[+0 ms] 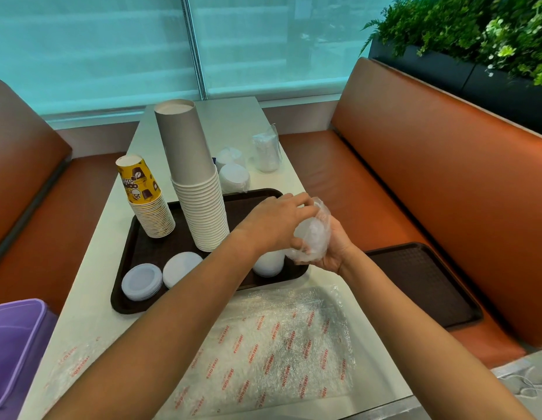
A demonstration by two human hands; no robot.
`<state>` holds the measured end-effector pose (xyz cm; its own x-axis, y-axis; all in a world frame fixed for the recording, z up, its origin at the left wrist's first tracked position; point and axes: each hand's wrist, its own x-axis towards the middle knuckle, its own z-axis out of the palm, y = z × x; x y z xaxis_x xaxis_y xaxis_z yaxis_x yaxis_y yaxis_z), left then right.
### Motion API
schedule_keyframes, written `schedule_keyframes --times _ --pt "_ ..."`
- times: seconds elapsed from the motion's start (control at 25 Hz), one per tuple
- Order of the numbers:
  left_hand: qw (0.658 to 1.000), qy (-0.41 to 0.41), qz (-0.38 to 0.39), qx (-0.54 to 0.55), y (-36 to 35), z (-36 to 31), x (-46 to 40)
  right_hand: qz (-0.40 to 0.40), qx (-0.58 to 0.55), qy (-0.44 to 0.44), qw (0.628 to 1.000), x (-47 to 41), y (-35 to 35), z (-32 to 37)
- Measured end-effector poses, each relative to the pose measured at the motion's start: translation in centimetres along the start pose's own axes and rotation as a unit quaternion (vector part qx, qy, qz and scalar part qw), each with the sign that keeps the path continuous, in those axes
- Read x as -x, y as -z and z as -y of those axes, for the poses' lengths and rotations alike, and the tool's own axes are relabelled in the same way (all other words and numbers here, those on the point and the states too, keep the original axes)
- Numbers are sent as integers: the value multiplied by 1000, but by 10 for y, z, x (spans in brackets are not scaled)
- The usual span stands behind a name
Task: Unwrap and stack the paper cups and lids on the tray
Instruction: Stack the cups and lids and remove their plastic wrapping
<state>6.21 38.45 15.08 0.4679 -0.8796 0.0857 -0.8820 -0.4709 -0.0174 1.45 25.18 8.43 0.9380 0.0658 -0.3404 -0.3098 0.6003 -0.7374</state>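
Observation:
A dark brown tray (148,247) sits on the white table. On it stand a tall stack of grey-white paper cups (200,189) and a shorter stack of yellow printed cups (145,198), both upside down. Two piles of white lids (141,281) (181,268) lie at its near left, and a third pile of lids (268,263) at its near right. Over the tray's right edge, my right hand (333,247) cradles a plastic-wrapped bundle of lids (312,234) from below. My left hand (275,219) grips the wrap from above.
Loose wrapped lids (233,171) and a clear wrapped pack (266,153) lie on the table beyond the tray. Empty printed plastic wrap (272,344) covers the near table. A second tray (424,283) rests on the orange bench at right. A purple bin (15,344) stands at lower left.

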Motion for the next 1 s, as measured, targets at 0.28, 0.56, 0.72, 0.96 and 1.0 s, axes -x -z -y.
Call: schedule_keyframes --times 0.28,0.56,0.72,0.96,1.0 --pt "989 17 -56 139 7 3 6 32 -27 29 999 0 6 1" --pt "993 18 -21 111 -1 2 12 48 -35 24 998 -3 7 3" --pt "911 75 -87 396 0 14 16 -17 -79 28 996 -4 15 5" --pt "670 236 -165 684 -15 28 18 -17 -103 44 994 2 21 7" --pt "629 258 -168 714 -18 30 18 -27 -103 45 993 5 20 7"
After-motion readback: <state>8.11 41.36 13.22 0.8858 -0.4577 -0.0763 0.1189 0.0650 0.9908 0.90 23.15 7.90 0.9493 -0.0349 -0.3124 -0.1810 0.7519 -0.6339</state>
